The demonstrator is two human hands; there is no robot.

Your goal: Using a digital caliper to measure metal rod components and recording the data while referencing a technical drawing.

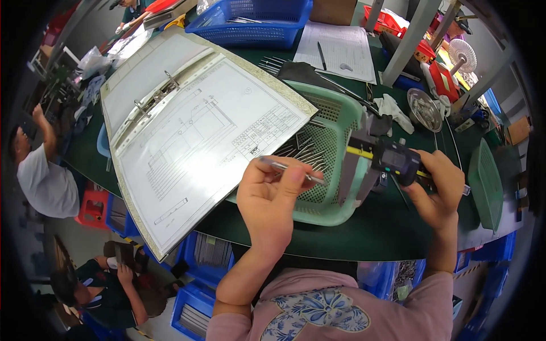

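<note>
Pink shirt cloth [398, 318] with a blue flower print is filling the lower edge, nearest the viewer. Beyond it, the left hand [270, 196] is pinching a slim metal rod [277, 165] between thumb and fingers. The right hand [441, 190] is gripping a digital caliper [395, 159]; whether its jaws are standing apart cannot be told. Rod and caliper are appearing side by side, not touching. Step in hand, as judged: gauging a single rod. The next move is probably calling for lining the rod up squarely between the measuring faces. More rods [307, 156] are lying loose in a green basket [333, 219], which is resting on a dark green surface [341, 243]. An open binder [193, 136], overlapping the basket's left side, is displaying a line drawing. Farther out, a blue basket [244, 38], a pen [322, 55] on a paper sheet [352, 48], a white glove [396, 113] and a metal bowl [424, 111] are lying. Two co-workers [48, 182] are showing at left.
</note>
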